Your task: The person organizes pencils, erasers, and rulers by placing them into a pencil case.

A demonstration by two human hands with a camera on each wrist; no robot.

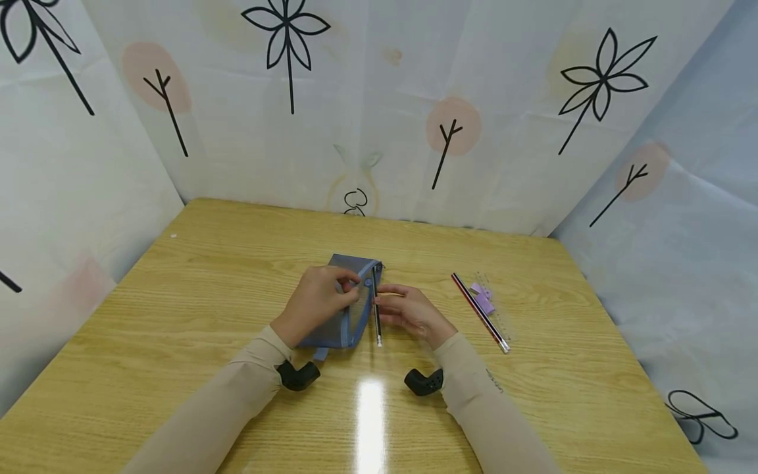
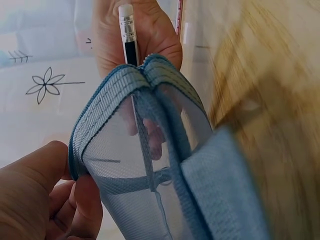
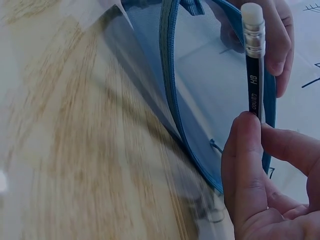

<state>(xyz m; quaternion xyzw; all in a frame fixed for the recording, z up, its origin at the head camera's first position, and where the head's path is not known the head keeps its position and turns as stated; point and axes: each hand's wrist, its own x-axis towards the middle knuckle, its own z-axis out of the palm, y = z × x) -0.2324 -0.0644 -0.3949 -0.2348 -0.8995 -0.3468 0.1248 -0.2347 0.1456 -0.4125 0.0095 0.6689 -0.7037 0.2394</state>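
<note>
A blue mesh zipper pouch (image 1: 326, 334) lies on the table with its zipped side gaping. My left hand (image 1: 320, 299) pinches the zipper edge of the pouch between thumb and fingers, as the left wrist view shows. In my right hand (image 1: 414, 313), thumb and fingertips pinch a dark pencil (image 3: 254, 82) with a white eraser and silver ferrule. The eraser end points toward me, and the pencil stands at the pouch's opening. Part of its shaft shows through the mesh in the left wrist view; I cannot tell how much is inside.
Right of the pouch lie a pair of pencils (image 1: 480, 313), one dark and one red, touching side by side. Purple small items (image 1: 484, 303) and a clear ruler (image 1: 503, 322) lie beside them. Patterned cloth walls (image 1: 367, 85) bound the wooden table (image 1: 237, 243).
</note>
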